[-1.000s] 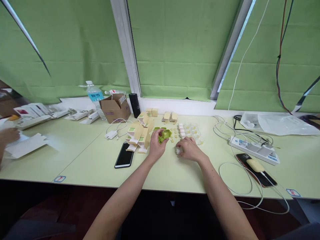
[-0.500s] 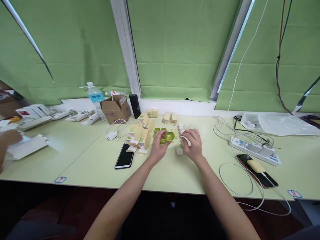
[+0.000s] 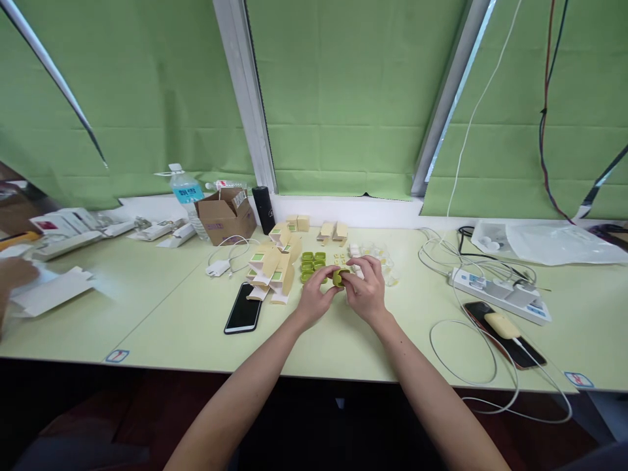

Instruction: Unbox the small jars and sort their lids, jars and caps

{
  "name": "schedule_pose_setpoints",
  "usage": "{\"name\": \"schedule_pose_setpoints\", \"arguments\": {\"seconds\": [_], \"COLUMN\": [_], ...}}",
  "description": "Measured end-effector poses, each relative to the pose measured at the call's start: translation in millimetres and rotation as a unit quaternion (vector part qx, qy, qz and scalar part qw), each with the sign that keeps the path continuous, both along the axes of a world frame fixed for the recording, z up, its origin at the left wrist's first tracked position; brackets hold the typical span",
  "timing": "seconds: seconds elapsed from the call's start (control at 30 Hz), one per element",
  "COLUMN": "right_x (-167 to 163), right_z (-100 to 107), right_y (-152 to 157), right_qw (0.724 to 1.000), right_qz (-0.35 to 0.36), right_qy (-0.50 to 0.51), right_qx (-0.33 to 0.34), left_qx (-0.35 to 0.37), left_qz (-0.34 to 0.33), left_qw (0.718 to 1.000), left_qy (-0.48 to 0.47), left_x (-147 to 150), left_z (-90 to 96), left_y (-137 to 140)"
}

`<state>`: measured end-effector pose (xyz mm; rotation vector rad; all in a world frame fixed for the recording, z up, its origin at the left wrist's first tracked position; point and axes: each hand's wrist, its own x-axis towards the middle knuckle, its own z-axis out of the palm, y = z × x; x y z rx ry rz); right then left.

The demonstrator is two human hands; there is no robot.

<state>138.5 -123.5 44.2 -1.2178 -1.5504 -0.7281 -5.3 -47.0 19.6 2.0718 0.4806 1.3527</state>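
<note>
Between my hands is a small olive-green square case point(image 3: 338, 279), tilted just above the table. My left hand point(image 3: 316, 294) pinches it from the left side. The fingers of my right hand point(image 3: 366, 288) are closed against its right side and opening; any small part under those fingertips is hidden. Just behind my left hand, several matching green cases point(image 3: 307, 256) stand in rows. Tiny yellow-green pieces point(image 3: 339, 256) lie to their right, with small whitish blocks point(image 3: 354, 250) and clear plastic pieces point(image 3: 387, 265) beyond my right hand.
Opened cream cartons point(image 3: 282, 268) are heaped at left by a black phone point(image 3: 244, 307). Behind stand a cardboard box point(image 3: 226, 219), a water bottle point(image 3: 189, 196) and a black cylinder point(image 3: 263, 209). Cables and a power strip point(image 3: 500, 296) lie right. Another person's hand point(image 3: 17, 278) shows far left.
My right hand has moved left and onto the green case. The case is now turned and lower, closer to me. The whitish block near my right hand no longer shows on the table.
</note>
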Motion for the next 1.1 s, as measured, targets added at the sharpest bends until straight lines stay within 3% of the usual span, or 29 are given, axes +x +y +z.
{"name": "schedule_pose_setpoints", "arguments": {"seconds": [0.3,0.4,0.53,0.67,0.87,1.1], "right_x": [-0.5,-0.2,-2.1,-5.0,-0.5,-2.8], "right_z": [-0.1,1.2,2.3,1.8,2.3,-0.2], "right_y": [-0.5,-3.7,-8.7,-7.8,-4.0,-5.9], "right_qw": [1.0,0.997,0.967,0.936,0.915,0.922], "right_qz": [0.014,0.055,0.171,0.216,0.231,0.248], "right_qy": [0.007,0.046,0.169,0.233,0.302,0.264], "right_qx": [-0.026,-0.042,-0.086,-0.15,-0.138,-0.137], "left_qx": [-0.039,-0.051,-0.051,-0.041,-0.119,-0.158], "left_qz": [-0.027,-0.039,-0.027,-0.036,-0.105,-0.1], "left_qw": [0.999,0.998,0.998,0.998,0.983,0.982], "left_qy": [-0.015,-0.015,-0.03,-0.033,-0.095,-0.006], "left_x": [0.6,0.6,-0.5,-2.1,-5.1,-4.9], "left_z": [3.4,5.4,8.1,8.3,11.0,12.5], "left_y": [-1.2,-1.6,-1.0,-0.7,-0.5,2.6]}}
